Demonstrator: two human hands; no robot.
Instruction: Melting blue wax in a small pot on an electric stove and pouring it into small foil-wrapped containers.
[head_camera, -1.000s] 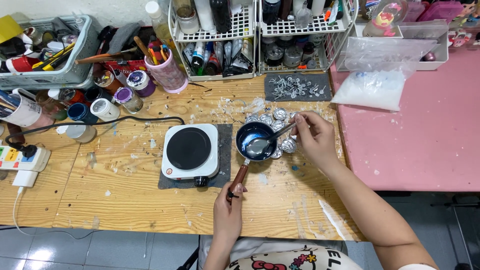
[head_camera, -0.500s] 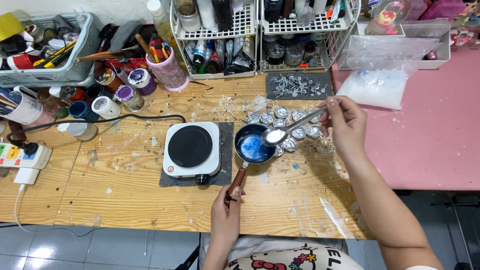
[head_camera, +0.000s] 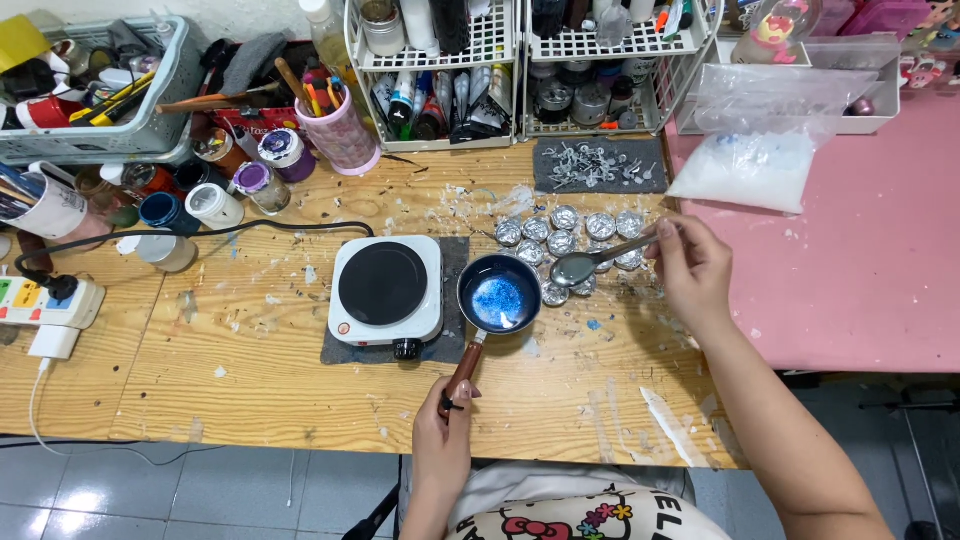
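Left hand (head_camera: 447, 415) is gripping the pan (head_camera: 499, 294) handle; right hand (head_camera: 690, 262) is pinching the spoon (head_camera: 600, 259). Keeping the pan level matters.

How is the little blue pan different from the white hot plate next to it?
The pan is round, dark blue and deep like a bowl, with blue and white bits inside; the hot plate is a white square with a flat black circle on top and nothing on it. The pan has a long brown handle, held by the left hand; the hot plate has a small knob in front and nobody touches it. Both sit on the wooden table, side by side.
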